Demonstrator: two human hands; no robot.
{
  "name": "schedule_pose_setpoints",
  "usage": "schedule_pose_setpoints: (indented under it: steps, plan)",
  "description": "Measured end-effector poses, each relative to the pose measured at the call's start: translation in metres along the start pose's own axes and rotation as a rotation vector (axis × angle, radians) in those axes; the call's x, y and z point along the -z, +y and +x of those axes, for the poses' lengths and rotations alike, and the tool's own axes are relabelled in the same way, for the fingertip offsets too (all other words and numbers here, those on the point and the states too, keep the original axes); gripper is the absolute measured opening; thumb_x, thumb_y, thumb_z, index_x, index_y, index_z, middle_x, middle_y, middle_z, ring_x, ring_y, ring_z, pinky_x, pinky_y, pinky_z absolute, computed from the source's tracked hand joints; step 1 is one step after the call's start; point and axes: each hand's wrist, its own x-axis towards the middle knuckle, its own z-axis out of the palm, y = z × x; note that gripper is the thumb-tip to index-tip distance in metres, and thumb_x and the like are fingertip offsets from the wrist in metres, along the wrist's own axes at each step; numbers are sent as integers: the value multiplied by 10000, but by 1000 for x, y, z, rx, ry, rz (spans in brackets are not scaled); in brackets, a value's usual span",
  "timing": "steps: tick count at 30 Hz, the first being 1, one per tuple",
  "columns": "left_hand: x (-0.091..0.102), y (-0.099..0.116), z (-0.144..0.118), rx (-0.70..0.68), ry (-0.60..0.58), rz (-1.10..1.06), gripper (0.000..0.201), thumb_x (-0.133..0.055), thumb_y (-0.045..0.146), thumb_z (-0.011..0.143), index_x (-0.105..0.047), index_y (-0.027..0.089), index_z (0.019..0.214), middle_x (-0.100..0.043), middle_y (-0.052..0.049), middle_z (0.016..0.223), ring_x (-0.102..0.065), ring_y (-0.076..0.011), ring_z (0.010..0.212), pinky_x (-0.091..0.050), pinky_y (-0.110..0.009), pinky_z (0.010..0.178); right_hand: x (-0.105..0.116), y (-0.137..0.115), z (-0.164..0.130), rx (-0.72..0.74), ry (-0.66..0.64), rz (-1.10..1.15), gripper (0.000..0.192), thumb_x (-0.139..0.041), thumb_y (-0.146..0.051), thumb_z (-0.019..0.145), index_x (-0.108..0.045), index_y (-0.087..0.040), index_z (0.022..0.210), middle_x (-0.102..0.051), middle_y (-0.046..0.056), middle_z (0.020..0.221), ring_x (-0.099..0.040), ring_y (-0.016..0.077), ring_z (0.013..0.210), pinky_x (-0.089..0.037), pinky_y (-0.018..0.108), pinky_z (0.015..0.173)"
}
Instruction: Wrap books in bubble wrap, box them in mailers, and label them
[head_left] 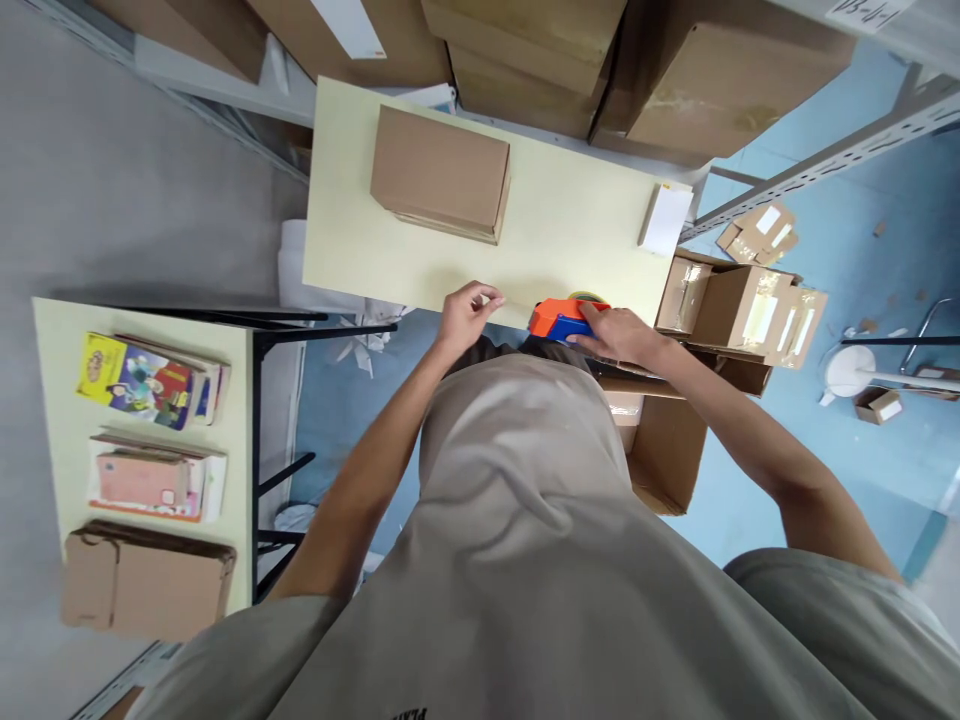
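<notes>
My right hand [619, 335] is wrapped around an orange and blue tape dispenser [559, 318] at the front edge of the pale table [585, 240]. Part of a tape roll [589, 297] shows behind the dispenser's top. To the left of it, my left hand [469, 315] is closed in a pinch, thumb against fingertips, pointing toward the dispenser. Whatever sits between those fingertips is too small to make out. Farther back on the table lies a stack of flat brown cardboard [442, 170], touched by neither hand.
A white box [666, 218] sits at the table's right end. Shelves behind hold large cartons [735, 80]. Open cartons [667, 450] stand low on my right. On the left, a second table [60, 400] carries books [142, 385] and folded cardboard [150, 580].
</notes>
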Motion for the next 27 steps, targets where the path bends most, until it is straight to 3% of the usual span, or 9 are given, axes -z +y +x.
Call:
schedule_pose_setpoints:
  steps: [6,10,17,27]
  plan:
    - [5,-41,43,75,204,-61,207,-894,336,928,-793,221,1068,-823,-31,948,-641,-161,745,-528,-289,755,-7,29,25,-169,116,-80,714,-375,-597,1160,-458,-11,1560,-799,336,1214,-771,439,1019,-517,456,862]
    - [2,-58,68,33,295,-114,200,-880,388,974,-762,227,958,-823,-53,984,-716,-188,871,-557,-297,831,-4,23,59,-222,200,-109,720,-329,-590,1172,-421,2,1571,-779,367,1254,-757,468,1074,-527,486,879]
    - [4,-78,89,42,456,-204,278,-889,465,985,-753,234,910,-807,-54,967,-736,-203,940,-561,-275,834,1,9,100,-234,213,-118,715,-283,-565,1186,-394,14,1590,-772,367,1280,-748,472,1127,-543,515,931]
    - [2,-94,107,43,500,-226,259,-873,448,997,-751,233,921,-798,-47,963,-735,-192,928,-588,-276,879,3,10,124,-268,193,-112,716,-311,-518,1162,-362,20,1631,-751,368,1365,-729,470,1171,-558,536,967]
